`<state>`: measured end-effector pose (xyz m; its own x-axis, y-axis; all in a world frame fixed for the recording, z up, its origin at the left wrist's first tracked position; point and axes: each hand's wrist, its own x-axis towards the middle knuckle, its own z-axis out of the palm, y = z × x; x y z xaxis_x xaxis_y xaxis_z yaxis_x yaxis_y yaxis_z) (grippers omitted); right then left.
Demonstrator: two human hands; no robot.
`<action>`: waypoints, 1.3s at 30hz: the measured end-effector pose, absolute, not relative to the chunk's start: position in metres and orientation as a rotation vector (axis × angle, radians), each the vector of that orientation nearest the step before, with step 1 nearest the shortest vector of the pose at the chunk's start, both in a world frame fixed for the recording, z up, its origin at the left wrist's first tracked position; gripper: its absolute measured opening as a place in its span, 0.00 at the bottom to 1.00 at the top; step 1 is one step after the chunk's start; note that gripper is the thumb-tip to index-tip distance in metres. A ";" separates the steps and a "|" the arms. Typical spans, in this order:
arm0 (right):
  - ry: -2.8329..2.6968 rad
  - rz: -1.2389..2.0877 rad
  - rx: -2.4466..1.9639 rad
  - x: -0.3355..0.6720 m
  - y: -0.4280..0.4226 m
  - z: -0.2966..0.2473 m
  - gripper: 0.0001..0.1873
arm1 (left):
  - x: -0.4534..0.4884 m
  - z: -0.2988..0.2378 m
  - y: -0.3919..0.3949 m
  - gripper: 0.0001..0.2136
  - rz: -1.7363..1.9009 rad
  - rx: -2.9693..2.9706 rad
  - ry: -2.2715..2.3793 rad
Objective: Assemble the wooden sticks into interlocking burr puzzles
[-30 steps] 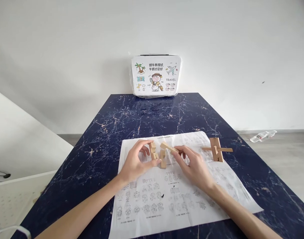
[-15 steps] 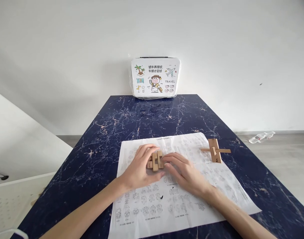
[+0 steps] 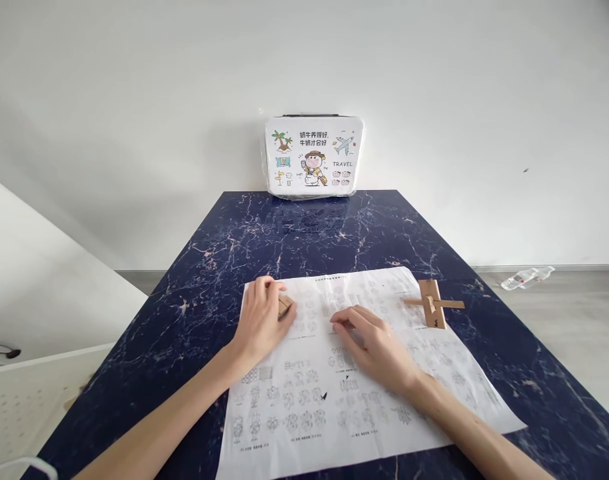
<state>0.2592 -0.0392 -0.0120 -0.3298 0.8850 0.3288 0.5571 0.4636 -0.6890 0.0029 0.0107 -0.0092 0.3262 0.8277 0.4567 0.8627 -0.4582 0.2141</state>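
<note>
My left hand (image 3: 259, 319) is closed around a small wooden block puzzle (image 3: 284, 306) over the left part of a printed sheet. Most of the puzzle is covered by the fingers; only a light-brown corner shows by the thumb. Farther right, my right hand (image 3: 372, 340) rests on the paper (image 3: 309, 460), fingers loosely curved, with no object visible in it. The sheet carries rows of small puzzle diagrams. At its upper right edge lies a wooden cross-shaped piece (image 3: 432, 304), a wide flat board with a thin stick through it.
A dark blue marble-patterned table (image 3: 314, 247) lies under everything. Against the wall at its far end stands a white cartoon-printed case (image 3: 314, 157) in clear wrap. Plastic bottles (image 3: 527, 277) lie on the floor to the right. A white perforated panel (image 3: 34, 400) is at lower left.
My left hand has moved left with the wooden puzzle and turned it, so the fingers now hide most of it. The right hand has stayed in place and no longer touches the puzzle.
</note>
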 end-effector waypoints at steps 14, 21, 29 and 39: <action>-2.016 0.598 -1.196 0.259 -0.036 -0.013 0.09 | 0.015 0.009 -0.011 0.10 -0.861 -2.910 -1.005; -2.009 0.647 -1.189 0.260 -0.035 -0.013 0.08 | 0.024 0.004 -0.025 0.07 -0.626 -3.276 -0.872; -1.785 0.747 -1.279 0.260 -0.030 -0.013 0.08 | 0.025 0.009 -0.022 0.07 -0.699 -3.303 -0.896; -1.079 0.888 -1.130 0.273 -0.022 -0.003 0.13 | 0.025 0.007 -0.020 0.09 -0.734 -3.315 -0.899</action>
